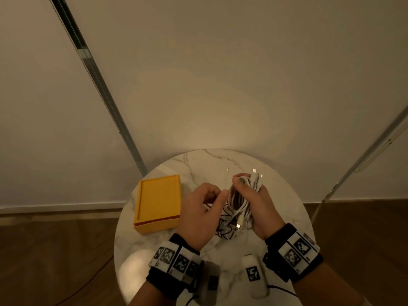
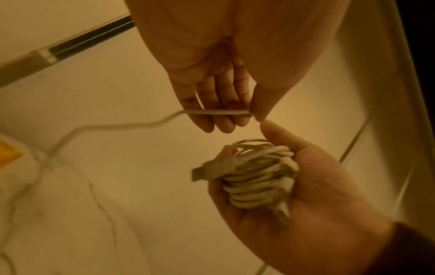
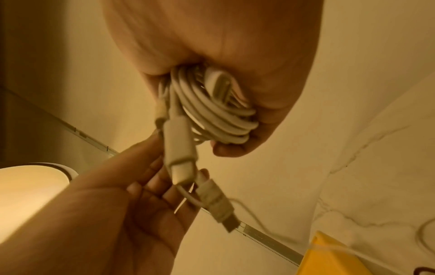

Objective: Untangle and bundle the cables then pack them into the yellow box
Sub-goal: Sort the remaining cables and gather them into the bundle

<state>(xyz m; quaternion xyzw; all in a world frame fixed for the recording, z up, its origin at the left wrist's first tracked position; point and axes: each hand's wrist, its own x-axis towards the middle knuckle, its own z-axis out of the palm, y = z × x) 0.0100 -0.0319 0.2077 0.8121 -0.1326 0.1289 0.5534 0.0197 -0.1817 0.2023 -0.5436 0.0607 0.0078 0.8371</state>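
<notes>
My right hand [image 1: 240, 184] grips a coiled bundle of white cables [image 1: 239, 202] above the round marble table [image 1: 198, 164]; its plugs stick out above and below the fist. In the right wrist view the coil [image 3: 212, 108] fills the palm and two connectors [image 3: 179, 148] hang down. My left hand [image 1: 220, 194] is close beside the bundle and pinches a loose white cable strand [image 2: 216, 112] between thumb and fingers. A thin dark cable [image 1: 223, 230] lies tangled on the table under the hands. The yellow box [image 1: 157, 203] sits shut at the table's left.
Two small devices, a white one with a black-and-white marker [image 1: 254, 274] and a grey one [image 1: 212, 281], lie at the table's near edge. A pale round glowing shape [image 1: 134, 268] shows at the near left. Walls stand behind the table; wooden floor lies around it.
</notes>
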